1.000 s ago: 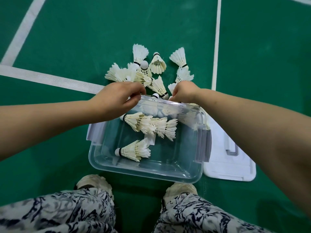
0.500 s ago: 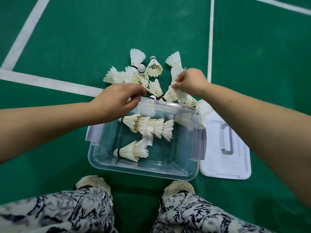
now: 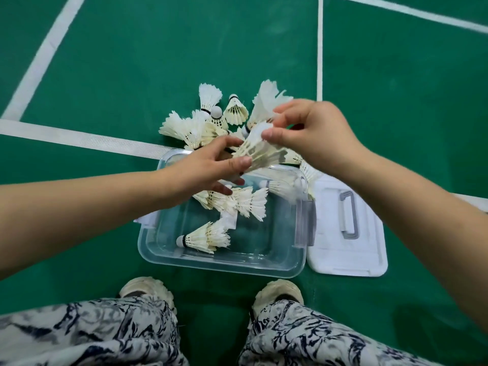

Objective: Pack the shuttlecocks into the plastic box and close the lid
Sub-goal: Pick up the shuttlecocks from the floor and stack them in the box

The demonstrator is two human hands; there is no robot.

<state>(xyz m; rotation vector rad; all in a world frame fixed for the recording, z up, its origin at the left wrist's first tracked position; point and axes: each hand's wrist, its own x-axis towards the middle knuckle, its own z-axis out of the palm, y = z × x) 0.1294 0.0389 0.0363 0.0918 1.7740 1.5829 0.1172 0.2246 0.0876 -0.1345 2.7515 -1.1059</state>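
Observation:
A clear plastic box [image 3: 221,260] sits on the green court floor in front of my feet, with several white feather shuttlecocks [image 3: 206,237] lying inside. Its white lid [image 3: 346,257] lies flat to the right of the box. A pile of loose shuttlecocks [image 3: 200,122] rests on the floor just beyond the box. My right hand [image 3: 314,133] pinches the cork end of a shuttlecock [image 3: 260,151] held above the box's far rim. My left hand [image 3: 208,167] grips the feather end of the same shuttlecock between thumb and fingers.
White court lines [image 3: 79,140] cross the green floor behind the box. My two shoes [image 3: 146,289] and patterned trouser legs [image 3: 87,334] are just in front of the box's near edge. Grey latches [image 3: 307,224] stick out from the box's sides.
My right hand lifted a shuttlecock from the pile and brought it towards the middle. My left hand left the box's far rim, opened and took hold of that shuttlecock's feathers.

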